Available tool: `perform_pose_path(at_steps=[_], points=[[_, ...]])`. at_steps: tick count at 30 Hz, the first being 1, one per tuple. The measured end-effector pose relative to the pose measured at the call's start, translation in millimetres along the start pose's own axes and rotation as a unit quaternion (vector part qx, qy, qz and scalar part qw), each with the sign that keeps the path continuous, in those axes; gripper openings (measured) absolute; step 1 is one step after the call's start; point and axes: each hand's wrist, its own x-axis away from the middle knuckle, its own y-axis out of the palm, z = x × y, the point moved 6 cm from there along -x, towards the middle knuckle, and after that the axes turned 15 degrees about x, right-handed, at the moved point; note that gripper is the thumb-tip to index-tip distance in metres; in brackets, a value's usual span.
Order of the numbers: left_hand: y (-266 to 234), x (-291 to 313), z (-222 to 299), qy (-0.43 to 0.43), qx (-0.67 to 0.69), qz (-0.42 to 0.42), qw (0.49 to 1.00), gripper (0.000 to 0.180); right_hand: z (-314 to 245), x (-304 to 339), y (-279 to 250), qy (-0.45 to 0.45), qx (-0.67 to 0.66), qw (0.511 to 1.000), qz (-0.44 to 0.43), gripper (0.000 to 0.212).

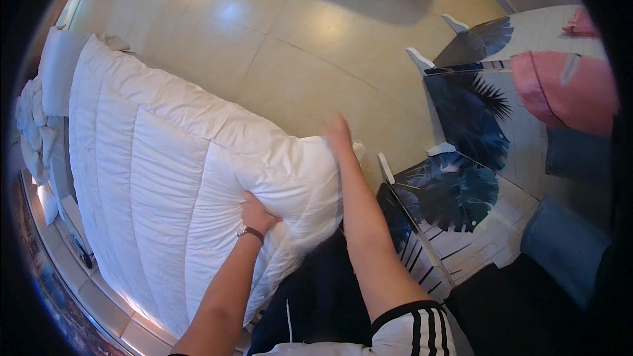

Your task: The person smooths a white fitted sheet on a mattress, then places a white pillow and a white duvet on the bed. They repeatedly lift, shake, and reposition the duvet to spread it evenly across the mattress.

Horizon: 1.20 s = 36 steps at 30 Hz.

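A thick white quilted duvet (165,151) spreads over the left and middle of the head view, with stitched lines across it. My left hand (259,215), a watch on its wrist, is sunk into the duvet near its close right part. Its fingers are closed on the fabric, and creases run out from them. Farther off, my right hand (338,133) is at the duvet's right corner, beside the bunched edge. Motion blurs its fingers, so whether it grips the cloth cannot be made out.
Right of me stands a folding screen (461,112) with dark leaf prints and white feet. Pink cloth (560,89) and blue-grey cloth (567,244) hang over it. Tan tiled floor (290,46) lies beyond the duvet. Crumpled pale bedding (33,125) is at the far left.
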Motion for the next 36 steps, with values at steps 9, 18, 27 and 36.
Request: perform_pose_path(at_steps=[9, 18, 27, 36], points=[[-4, -13, 6, -0.049, -0.017, -0.022, 0.998, 0.095, 80, 36, 174, 0.043, 0.229, 0.874, -0.426, 0.071], [-15, -12, 7, -0.06, 0.004, -0.07, 0.996, 0.099, 47, 29, 90, -0.084, 0.335, 0.903, -0.256, 0.033], [-18, -8, -2, -0.018, 0.094, -0.118, 0.988, 0.098, -86, 66, -94, -0.063, 0.138, 0.913, -0.38, 0.064], [-58, 36, 64, -0.058, 0.316, -0.161, 0.933, 0.078, -156, 142, -105, -0.298, 0.405, 0.72, -0.479, 0.034]])
